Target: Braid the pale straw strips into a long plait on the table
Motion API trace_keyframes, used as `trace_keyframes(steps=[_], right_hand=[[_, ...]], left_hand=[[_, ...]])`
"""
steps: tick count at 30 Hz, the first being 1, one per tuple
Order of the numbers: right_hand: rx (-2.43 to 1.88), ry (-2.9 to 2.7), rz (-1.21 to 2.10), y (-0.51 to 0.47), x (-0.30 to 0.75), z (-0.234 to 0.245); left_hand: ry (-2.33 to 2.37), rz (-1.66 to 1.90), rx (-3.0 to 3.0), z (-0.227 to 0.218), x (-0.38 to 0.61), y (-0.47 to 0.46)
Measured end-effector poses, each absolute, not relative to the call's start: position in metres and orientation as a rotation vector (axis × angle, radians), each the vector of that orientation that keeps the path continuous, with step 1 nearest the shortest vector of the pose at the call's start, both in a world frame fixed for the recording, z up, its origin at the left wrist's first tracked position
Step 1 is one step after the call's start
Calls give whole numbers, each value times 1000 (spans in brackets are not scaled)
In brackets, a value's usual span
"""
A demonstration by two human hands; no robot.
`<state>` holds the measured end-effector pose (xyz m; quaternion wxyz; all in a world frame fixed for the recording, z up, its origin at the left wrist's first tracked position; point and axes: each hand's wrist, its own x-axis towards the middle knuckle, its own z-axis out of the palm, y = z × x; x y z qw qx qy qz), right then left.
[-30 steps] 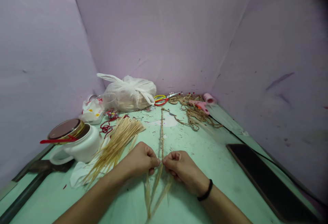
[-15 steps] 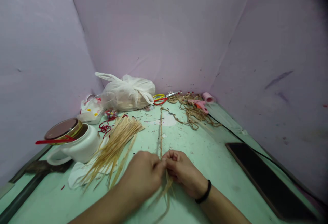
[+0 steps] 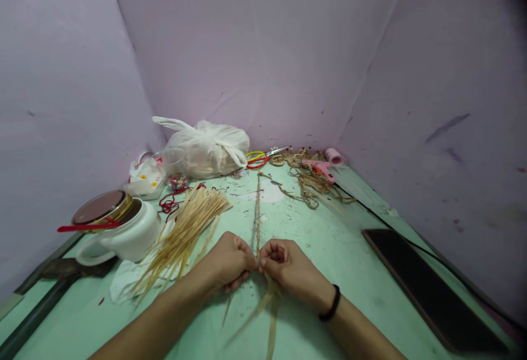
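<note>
A thin braided straw cord [image 3: 258, 212] runs straight from the back of the green table [image 3: 329, 272] toward me. At its near end my left hand [image 3: 233, 261] and my right hand [image 3: 290, 269] meet, their fingertips almost touching. Both hands are closed in a pinch on the straw strands there. Loose straw strands [image 3: 269, 305] hang from under the right hand, and a thin one trails below the left. Left of my hands lies a bundle of dry straw [image 3: 185, 234]. A black band circles my right wrist.
At left stand a white mug [image 3: 138, 239] with a round lid and red stick, and a hammer [image 3: 49, 294]. Behind are a white plastic bag [image 3: 206, 148], scissors [image 3: 265, 157], jute rope [image 3: 308, 184] and a pink glue gun [image 3: 321, 169]. A black slab [image 3: 428, 288] lies right.
My left hand has drawn slightly left and its fingers have turned, showing more of the cord's near end. The loose strands below have spread out. The right hand stays nearly in place.
</note>
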<state>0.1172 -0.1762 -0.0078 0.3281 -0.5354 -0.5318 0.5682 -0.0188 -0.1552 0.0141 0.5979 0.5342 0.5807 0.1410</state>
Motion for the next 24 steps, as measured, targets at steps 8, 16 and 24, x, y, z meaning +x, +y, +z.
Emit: trace_keyframes(steps=[8,16,24], right_hand=[[-1673,-1637,1078,-184,125,-12],[-1690,-1652,1096,-184,136,-4],[-1615,-1754,1239,-192,123,-1]], left_hand=[[1389,419,1356,9,-15,-158],[1404,411,1427,4,-14,-158],[1382,451,1295,11,-12,-160]])
